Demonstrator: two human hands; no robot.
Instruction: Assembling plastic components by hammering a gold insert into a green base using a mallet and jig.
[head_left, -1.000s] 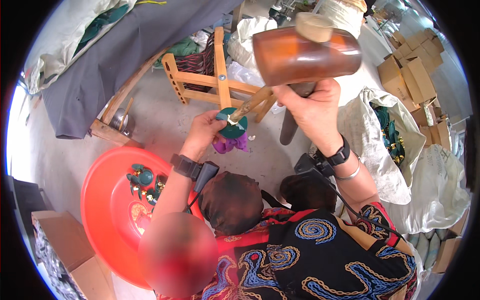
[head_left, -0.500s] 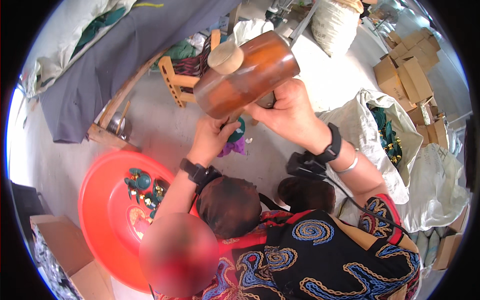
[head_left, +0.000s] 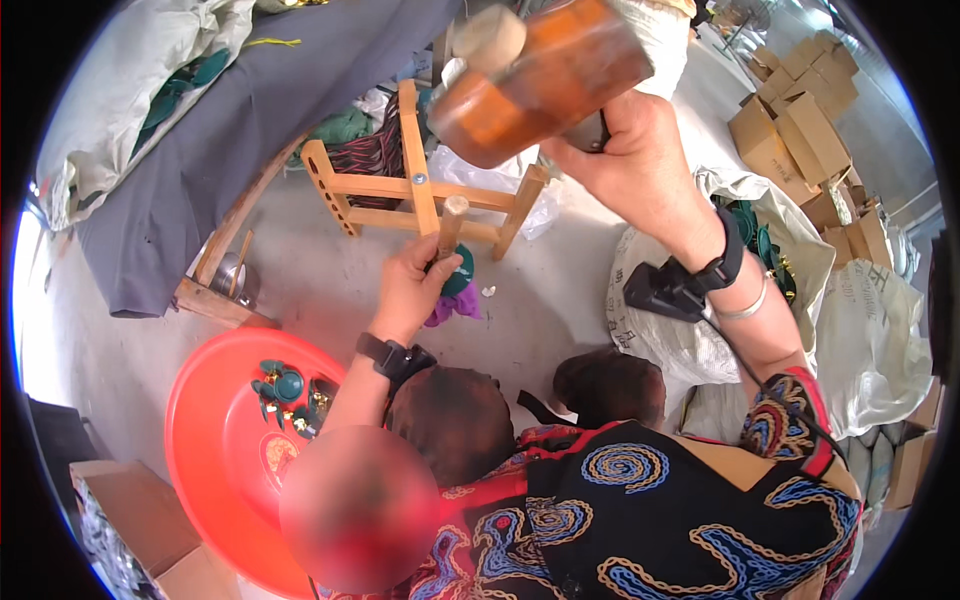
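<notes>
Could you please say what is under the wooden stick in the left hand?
Below the wooden stick, a dark green disc shows, with purple cloth under it. The left hand covers the stick's lower end; whatever supports the cloth is hidden.

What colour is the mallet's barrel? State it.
The mallet's barrel is orange-brown, best seen in the head view.

Open floor (head_left: pixel 545 310), mallet (head_left: pixel 560 80) above, wooden frame (head_left: pixel 419 181) beyond

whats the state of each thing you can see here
Right hand: closed on the mallet
Mallet: raised, head tilted, clear of the rod
Left hand: closed around the rod
Rod: nearly upright
Green disc: partly hidden
Purple cloth: crumpled
Red basin: partly filled with green pieces
White sack: open, holding green pieces too
</notes>
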